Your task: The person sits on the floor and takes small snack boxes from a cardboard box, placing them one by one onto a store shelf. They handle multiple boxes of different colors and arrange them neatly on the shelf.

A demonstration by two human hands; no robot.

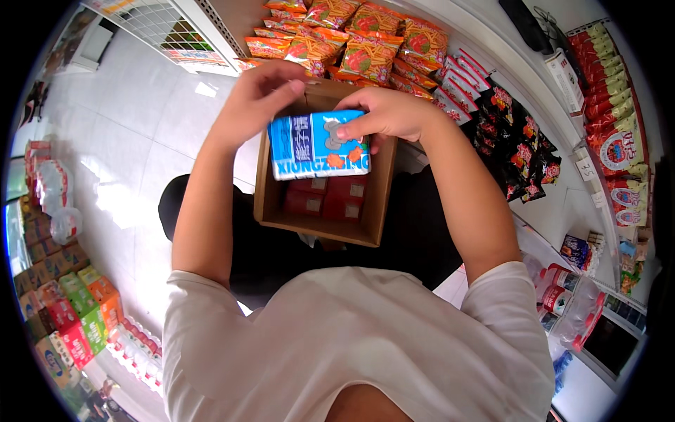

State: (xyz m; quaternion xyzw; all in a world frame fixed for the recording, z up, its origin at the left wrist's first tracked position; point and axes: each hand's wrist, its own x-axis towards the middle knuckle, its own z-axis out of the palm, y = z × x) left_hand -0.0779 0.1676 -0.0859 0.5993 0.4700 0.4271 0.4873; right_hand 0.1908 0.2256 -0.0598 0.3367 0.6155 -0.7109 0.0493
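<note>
In the head view, a blue and white flat packet point(316, 145) with grey and orange figures hangs over an open cardboard box point(380, 193). My right hand point(394, 114) grips it by its right side, thumb on the front face and fingers behind. My left hand point(261, 102) is raised at the box's far left corner, just beyond the packet's upper left corner. Its fingers are loosely bent, with a gap from the thumb, and I see nothing held there. Inside the box lie several red packs point(325, 199), partly covered by the blue packet. The box rests between my legs.
Orange snack bags point(365, 53) fill the shelf ahead, with black packets point(503, 137) to their right. Red and cream bags point(622, 151) hang at the far right. Bottled drinks point(562, 299) stand right of me. Stacked coloured cartons point(77, 316) are at the lower left.
</note>
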